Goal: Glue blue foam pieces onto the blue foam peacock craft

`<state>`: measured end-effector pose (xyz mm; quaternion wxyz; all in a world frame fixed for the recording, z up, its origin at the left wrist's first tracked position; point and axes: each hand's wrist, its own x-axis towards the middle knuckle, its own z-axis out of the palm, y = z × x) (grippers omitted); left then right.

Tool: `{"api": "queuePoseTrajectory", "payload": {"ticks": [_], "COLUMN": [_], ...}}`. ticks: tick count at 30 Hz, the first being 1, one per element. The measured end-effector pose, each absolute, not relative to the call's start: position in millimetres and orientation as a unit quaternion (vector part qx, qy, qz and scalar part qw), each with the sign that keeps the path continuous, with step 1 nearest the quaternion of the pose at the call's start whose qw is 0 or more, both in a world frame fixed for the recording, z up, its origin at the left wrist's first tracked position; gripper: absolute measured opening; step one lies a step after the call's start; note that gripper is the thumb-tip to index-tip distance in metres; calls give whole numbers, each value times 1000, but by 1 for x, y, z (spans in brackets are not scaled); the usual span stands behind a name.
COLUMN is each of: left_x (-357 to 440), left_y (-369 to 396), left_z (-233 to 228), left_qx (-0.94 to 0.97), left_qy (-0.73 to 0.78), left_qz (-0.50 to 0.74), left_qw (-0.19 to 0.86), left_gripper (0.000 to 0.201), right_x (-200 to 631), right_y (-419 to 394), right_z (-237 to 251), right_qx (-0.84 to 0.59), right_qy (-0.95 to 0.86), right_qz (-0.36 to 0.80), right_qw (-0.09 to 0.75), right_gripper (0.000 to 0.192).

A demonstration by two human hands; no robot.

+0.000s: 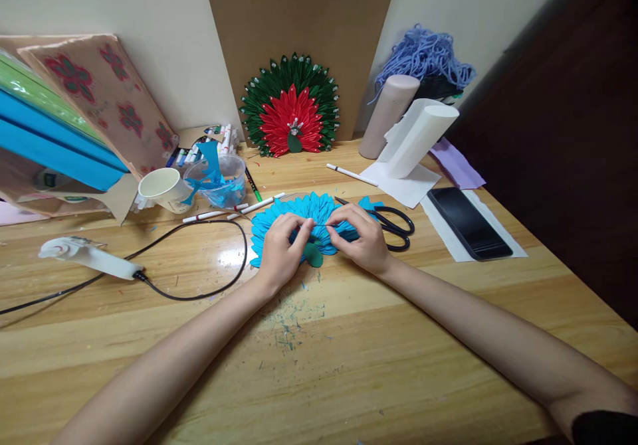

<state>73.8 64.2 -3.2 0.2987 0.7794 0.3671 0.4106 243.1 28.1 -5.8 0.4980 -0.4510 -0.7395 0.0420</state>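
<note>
Over a fan-shaped blue petal craft (pixel 312 207) lying on the table, my left hand (pixel 284 249) and my right hand (pixel 363 240) face each other. Both are closed, thumb against fingertips. A thin dark strand (pixel 320 225) stretches between the two pinches; whether it is wire or thread I cannot tell. Just below the fingers, a rounded dark green piece (pixel 314 255) sits at the fan's lower middle. Black-handled scissors (pixel 396 224) lie beside my right hand, their blades partly hidden behind it. My hands cover part of the fan's front.
A white glue gun (pixel 94 259) with a looping black cord lies left. Behind stand a paper cup (pixel 162 187), a plastic tub (pixel 232 196) of blue scraps and a red-and-green petal fan (pixel 292 109). At right are a phone (pixel 468 222), a white roll (pixel 423 139) and blue yarn (pixel 423 53).
</note>
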Motion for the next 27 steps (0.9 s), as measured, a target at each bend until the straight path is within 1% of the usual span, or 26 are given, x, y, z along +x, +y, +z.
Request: {"api": "queuePoseTrajectory", "payload": {"ticks": [2,4,12,23,27], "left_x": [74,74,74,74,75], "left_y": [64,64,63,63,62], "left_z": [-3,-3,-2,-2,-3], "left_qx": [776,780,781,783,783], "left_qy": [371,366,366,361,353], "left_qz": [397,387,381,384,396], "left_qw": [320,328,334,330,325], "left_gripper": [30,32,25,23,15], "right_x": [243,243,244,243,242], "right_y": [28,27,26,26,26], "right_z": [-6,-6,-8,-7,-6], "right_qx": [-447,-441,-427,-436,-441], "right_qy": [-744,-752,-768,-759,-757], "right_qz": [33,32,51,82,81], "right_qw": [496,488,475,477,475], "right_gripper": [10,11,11,9,8]}}
